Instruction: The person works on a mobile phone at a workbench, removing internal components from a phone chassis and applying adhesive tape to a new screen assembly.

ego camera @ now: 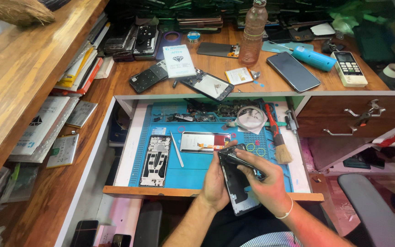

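Note:
A dark phone body [237, 187] is held tilted above the front edge of a blue work mat [197, 171]. My left hand [215, 183] cradles it from below and the left. My right hand [264, 180] grips its upper right side, the fingers pressing across a black strip at its top end. A thin white band circles the right wrist. On the mat just behind the hands lies a detached screen panel [204, 142], and to the left an open phone frame [155, 161] and a white flat pry tool [177, 150].
A red-handled brush [277, 137] and a tape roll [250, 118] lie on the mat's right side. The upper desk holds a plastic bottle [253, 32], a phone [293, 71], a blue tool [313, 58], a white remote [349, 68] and several phone parts. A chair [371, 210] stands at right.

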